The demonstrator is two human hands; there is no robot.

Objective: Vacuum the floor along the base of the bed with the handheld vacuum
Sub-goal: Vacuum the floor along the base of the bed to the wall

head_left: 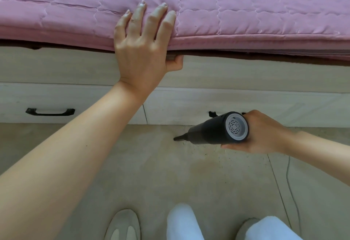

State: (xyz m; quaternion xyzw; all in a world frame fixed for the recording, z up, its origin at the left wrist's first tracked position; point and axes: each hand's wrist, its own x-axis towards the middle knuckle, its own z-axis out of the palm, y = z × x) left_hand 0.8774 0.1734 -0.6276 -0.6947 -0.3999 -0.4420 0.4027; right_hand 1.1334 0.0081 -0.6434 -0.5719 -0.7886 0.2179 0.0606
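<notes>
My right hand (pixel 265 133) grips a black handheld vacuum (pixel 210 131) by its rear, whose grey vented end cap faces the camera. Its thin nozzle (pixel 179 138) points left and down, with the tip at or just above the beige floor (pixel 161 173), a short way out from the bed's white wooden base (pixel 236 105). My left hand (pixel 140 50) rests on the edge of the bed with its fingers spread flat on the pink quilt (pixel 255 12). Its thumb is tucked under the mattress edge.
Two drawer fronts run along the bed base, the left one with a black handle (pixel 50 111). Dark specks lie on the floor near the nozzle. A thin cord (pixel 289 183) trails across the floor at the right. My slippered foot (pixel 123 224) and white trouser legs (pixel 181 222) are at the bottom.
</notes>
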